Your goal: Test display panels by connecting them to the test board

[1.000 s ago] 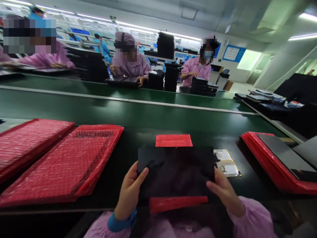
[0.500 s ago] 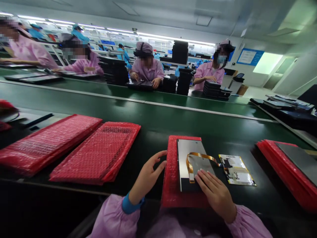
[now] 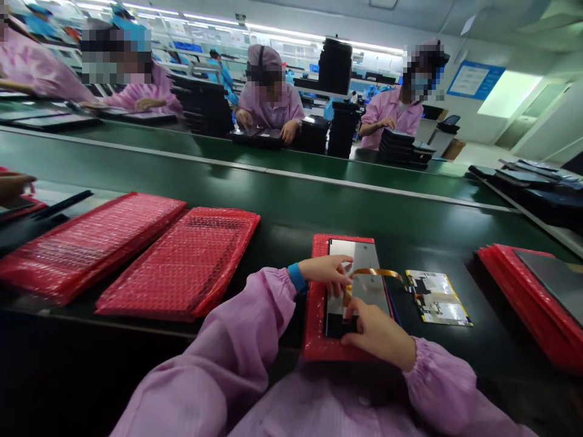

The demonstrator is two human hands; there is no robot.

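A flat silvery display panel [image 3: 368, 252] lies on a red bubble-wrap bag [image 3: 316, 328] in front of me. An orange ribbon cable [image 3: 376, 272] runs across it to a small circuit board [image 3: 439, 295] on the right. My left hand [image 3: 327, 271] reaches over the panel from the left, fingers apart, tips at the bend of the cable. Close below it, my right hand [image 3: 382, 335] has its index finger by the cable's end and its thumb lower down, with a gap between them. Whether the fingertips press on the cable is partly hidden.
Two red bubble-wrap packs, a nearer one [image 3: 182, 267] and a farther one [image 3: 100, 240], lie to the left. More red bags [image 3: 523, 291] with a grey panel [image 3: 553, 279] are at right. Co-workers sit across the green bench [image 3: 282, 197] beside black stacks [image 3: 344, 130].
My left hand has moved right, from the bag's edge onto the panel. My right hand has turned inward, from lying flat to working at the cable's end. The view has tilted down slightly.
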